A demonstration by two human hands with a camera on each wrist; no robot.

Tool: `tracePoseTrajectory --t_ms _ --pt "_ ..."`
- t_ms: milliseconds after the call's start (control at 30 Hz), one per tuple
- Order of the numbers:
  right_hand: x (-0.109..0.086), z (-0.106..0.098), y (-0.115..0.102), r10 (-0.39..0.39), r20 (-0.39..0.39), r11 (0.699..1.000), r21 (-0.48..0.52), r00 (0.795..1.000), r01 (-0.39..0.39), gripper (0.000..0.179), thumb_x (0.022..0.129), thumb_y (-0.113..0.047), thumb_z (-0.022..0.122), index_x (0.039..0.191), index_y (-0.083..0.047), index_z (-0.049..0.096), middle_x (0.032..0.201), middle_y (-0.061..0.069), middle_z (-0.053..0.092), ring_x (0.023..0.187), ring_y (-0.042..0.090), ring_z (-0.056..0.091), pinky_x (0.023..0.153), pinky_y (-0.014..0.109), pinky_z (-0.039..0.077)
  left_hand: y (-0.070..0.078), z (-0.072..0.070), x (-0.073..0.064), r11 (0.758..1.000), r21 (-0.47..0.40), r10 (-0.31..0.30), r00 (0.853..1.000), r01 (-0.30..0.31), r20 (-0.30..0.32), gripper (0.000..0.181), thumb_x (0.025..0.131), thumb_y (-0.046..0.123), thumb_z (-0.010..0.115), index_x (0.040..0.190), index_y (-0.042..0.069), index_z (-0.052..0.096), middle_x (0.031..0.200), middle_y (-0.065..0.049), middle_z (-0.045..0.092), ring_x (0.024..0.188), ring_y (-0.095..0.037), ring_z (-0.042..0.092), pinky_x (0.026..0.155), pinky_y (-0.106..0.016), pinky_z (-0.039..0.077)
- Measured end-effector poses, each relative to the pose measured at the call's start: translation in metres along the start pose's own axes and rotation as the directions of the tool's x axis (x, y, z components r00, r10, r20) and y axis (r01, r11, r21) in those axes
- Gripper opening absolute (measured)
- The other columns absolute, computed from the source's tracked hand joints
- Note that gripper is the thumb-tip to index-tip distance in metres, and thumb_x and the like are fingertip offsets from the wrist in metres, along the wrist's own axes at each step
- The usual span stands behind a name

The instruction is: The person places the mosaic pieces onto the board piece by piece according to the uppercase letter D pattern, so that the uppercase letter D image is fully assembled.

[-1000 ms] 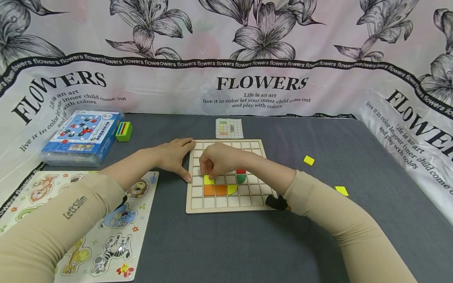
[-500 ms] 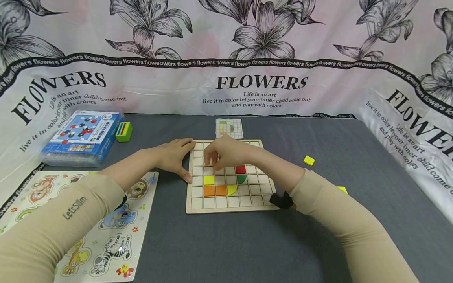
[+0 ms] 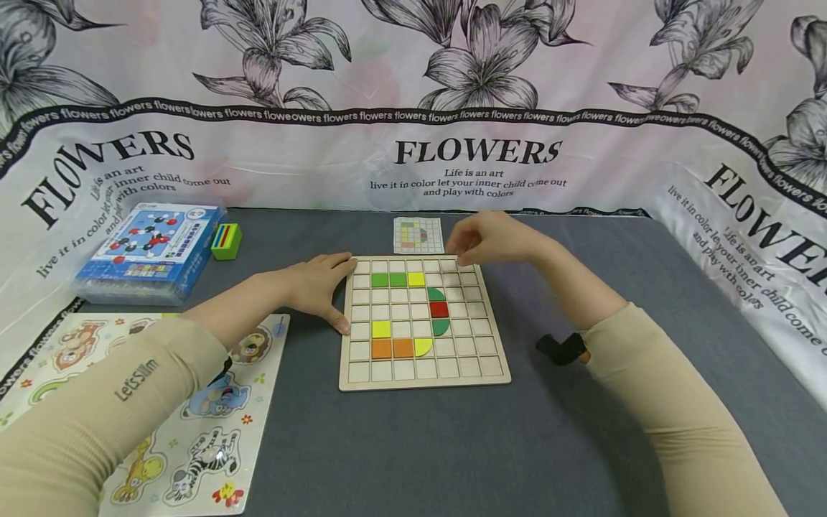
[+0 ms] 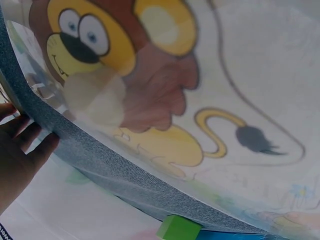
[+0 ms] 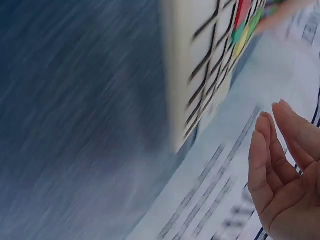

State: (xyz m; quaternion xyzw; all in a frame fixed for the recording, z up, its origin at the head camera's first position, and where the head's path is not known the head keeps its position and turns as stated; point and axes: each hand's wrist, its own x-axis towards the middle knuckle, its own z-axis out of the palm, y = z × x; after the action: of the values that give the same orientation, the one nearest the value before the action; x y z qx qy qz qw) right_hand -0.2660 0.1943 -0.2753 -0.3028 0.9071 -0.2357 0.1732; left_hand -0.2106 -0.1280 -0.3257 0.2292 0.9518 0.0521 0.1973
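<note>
A wooden grid board (image 3: 394, 372) lies in the middle of the table. Its cells hold green squares (image 3: 389, 280), yellow squares (image 3: 381, 329), a red square (image 3: 439, 309), orange squares (image 3: 393, 349), rounded green tiles (image 3: 441, 327) and a rounded yellow tile (image 3: 423, 347). My left hand (image 3: 316, 287) rests with spread fingers at the board's left edge. Over the board's far right corner hovers my right hand (image 3: 494, 238). In the right wrist view its fingers (image 5: 257, 160) are loosely bent, with nothing between them.
Behind the board lies a small pattern card (image 3: 418, 235). At left are an animal puzzle board (image 3: 258, 402), a blue boxed set (image 3: 151, 251) and a green block (image 3: 226, 242) with coloured stripes. A printed cloth (image 3: 310, 158) stands along the back.
My right hand has moved from the board's middle to its far right corner, uncovering the green and yellow squares at the top. The right arm now hides two loose yellow tiles. My left hand stays put.
</note>
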Motion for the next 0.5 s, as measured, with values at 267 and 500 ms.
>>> tracePoseTrajectory --t_ms 267,500 --pt "-0.021 -0.027 0.060 0.127 -0.016 0.989 0.082 0.992 -0.126 0.033 0.091 -0.013 0.069 0.123 -0.004 0.066 0.113 0.014 0.068 0.101 0.022 0.067 0.087 0.041 0.057 0.000 -0.002 0.001 1.000 -0.005 0.001 1.000 -0.001 0.008 0.124 0.071 0.065 0.078 0.159 0.004 0.015 0.167 -0.021 0.008 0.153 -0.046 0.014 0.118 -0.066 0.025" --pt "-0.042 -0.042 0.097 0.234 0.018 0.967 0.097 0.972 -0.235 0.036 0.094 -0.017 0.066 0.128 -0.005 0.062 0.119 0.015 0.067 0.101 0.017 0.065 0.090 0.041 0.055 0.000 -0.003 0.002 1.000 -0.015 -0.002 1.000 0.002 0.017 0.124 0.072 0.065 0.078 0.159 0.005 0.013 0.167 -0.021 0.007 0.153 -0.046 0.013 0.119 -0.067 0.023"
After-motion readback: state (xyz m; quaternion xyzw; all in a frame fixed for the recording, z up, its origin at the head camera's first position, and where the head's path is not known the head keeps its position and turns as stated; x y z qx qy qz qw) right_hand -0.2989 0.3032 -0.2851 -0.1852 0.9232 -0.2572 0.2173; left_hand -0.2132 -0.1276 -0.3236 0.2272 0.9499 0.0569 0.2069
